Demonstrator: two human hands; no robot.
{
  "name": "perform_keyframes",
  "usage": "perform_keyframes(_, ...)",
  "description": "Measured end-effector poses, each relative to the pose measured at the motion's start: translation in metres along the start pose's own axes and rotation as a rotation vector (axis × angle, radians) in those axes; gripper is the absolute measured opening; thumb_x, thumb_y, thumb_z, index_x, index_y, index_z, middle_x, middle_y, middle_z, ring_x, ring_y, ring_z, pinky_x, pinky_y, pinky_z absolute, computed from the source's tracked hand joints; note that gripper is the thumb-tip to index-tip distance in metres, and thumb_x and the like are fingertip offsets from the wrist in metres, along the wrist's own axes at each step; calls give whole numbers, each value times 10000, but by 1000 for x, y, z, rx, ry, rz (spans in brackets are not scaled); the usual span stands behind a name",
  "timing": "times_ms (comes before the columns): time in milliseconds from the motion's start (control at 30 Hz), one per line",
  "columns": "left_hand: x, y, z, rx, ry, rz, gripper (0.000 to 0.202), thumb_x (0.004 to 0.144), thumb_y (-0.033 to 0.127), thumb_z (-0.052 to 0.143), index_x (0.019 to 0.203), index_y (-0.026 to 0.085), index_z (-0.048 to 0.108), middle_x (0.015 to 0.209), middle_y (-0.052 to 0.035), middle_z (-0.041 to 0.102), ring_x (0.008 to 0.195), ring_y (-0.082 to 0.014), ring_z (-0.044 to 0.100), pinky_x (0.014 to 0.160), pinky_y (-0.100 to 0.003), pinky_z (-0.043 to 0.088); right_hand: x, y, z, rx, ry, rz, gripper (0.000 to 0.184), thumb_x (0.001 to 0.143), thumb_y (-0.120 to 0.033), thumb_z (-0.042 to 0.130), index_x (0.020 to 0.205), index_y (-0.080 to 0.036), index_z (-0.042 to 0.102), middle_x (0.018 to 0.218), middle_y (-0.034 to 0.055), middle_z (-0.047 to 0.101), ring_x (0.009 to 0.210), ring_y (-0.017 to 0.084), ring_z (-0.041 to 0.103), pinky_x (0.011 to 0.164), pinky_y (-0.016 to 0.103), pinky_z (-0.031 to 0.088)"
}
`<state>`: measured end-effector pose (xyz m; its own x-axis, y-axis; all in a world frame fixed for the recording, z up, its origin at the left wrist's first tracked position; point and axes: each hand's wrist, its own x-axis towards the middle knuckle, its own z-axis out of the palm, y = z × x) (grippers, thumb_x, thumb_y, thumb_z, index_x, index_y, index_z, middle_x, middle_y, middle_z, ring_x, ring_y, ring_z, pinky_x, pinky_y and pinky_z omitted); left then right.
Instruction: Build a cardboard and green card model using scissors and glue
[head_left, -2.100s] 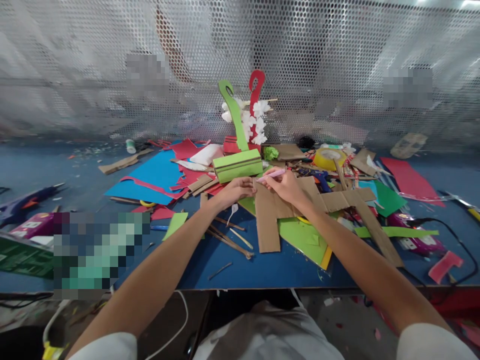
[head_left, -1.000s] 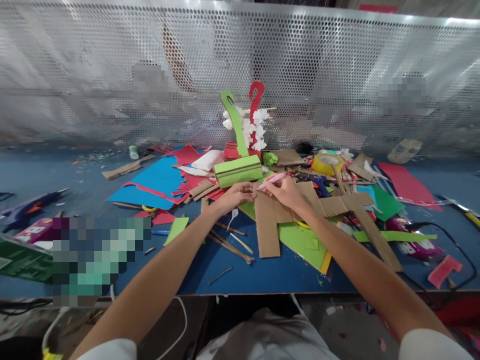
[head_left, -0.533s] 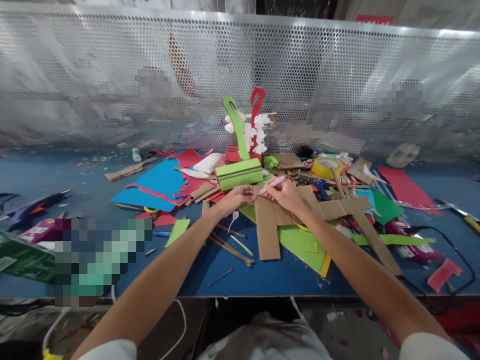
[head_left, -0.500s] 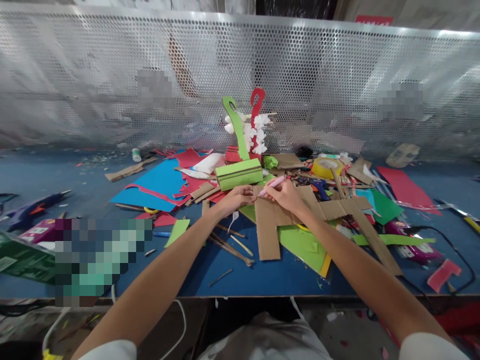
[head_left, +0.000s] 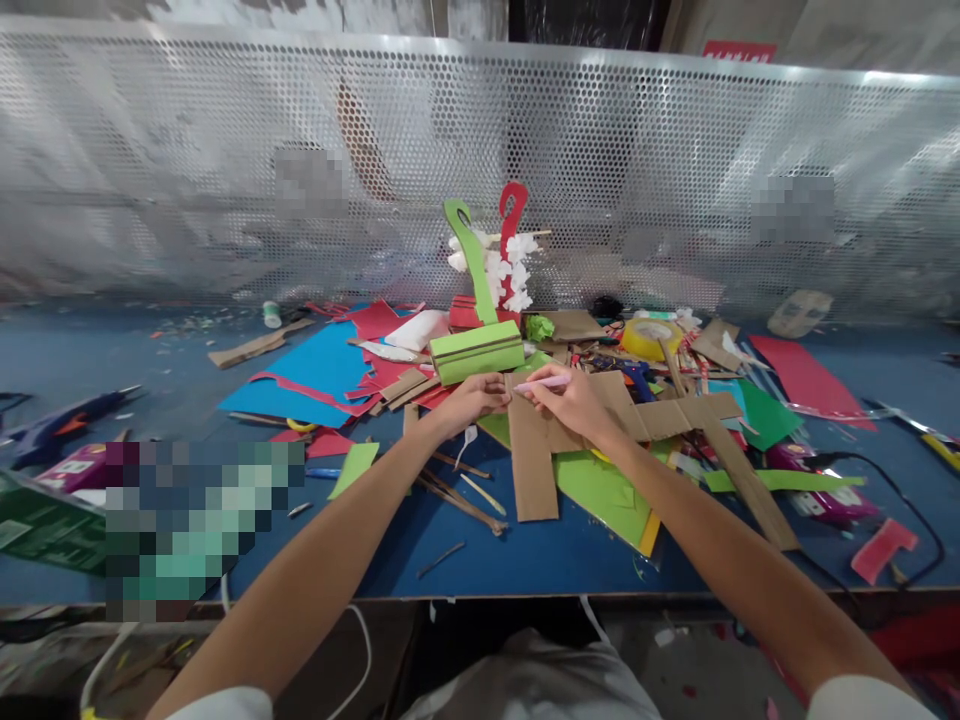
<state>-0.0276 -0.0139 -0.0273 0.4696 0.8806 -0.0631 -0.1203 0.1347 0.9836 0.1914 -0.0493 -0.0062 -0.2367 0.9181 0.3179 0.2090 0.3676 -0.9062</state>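
My right hand [head_left: 574, 405]: grip narrow, closed round slim pink pen [head_left: 553, 382], tip near far edge of flat brown cardboard piece [head_left: 534, 470]. My left hand [head_left: 469, 402] at cardboard's far left corner; pinching or resting, cannot tell. Cardboard lies on blue worktop [head_left: 390, 550], partly over lime-green sheet [head_left: 600, 492]. Probably light, stiffish, creasable; best steadied flat by edges.

A perforated metal screen [head_left: 480, 140] rises before me along the far edge of my blue worktop [head_left: 495, 572], its top rim glinting. Above it, rightward, I see a grey wall [head_left: 862, 38] with a red sign [head_left: 739, 50]; below the near edge, scraps litter the floor [head_left: 697, 655].
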Motion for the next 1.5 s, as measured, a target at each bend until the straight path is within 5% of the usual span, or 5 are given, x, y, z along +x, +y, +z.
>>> perform_keyframes(700, 0, -1, -3, 5, -23, 4, 492, 610, 258, 948, 1015, 150, 690, 1043, -79, 740, 900, -172, 722, 895, -315, 577, 0, 7, 0, -8, -44, 12, 180, 891, -370, 691, 851, -195, 689, 764, 44, 759, 593, 148, 674, 556, 256, 540)
perform_keyframes(1233, 3, -4, -3, 5, -16, 14, 425, 576, 225, 922, 872, 169, 622, 849, -4, 664, 778, -130, 679, 831, -277, 564, -1, 5, -3, 5, -47, 19, 216, 909, -410, 676, 848, -203, 667, 744, 37, 741, 573, 143, 644, 526, 250, 502)
perform_keyframes(1500, 1, -1, 0, -2, -12, 42, 474, 619, 301, 961, 975, 156, 684, 999, -69, 738, 858, -156, 712, 847, -282, 575, -16, -6, -6, 22, -72, 48, 288, 916, -478, 702, 969, -197, 736, 839, 51, 758, 737, 171, 703, 649, 273, 578)
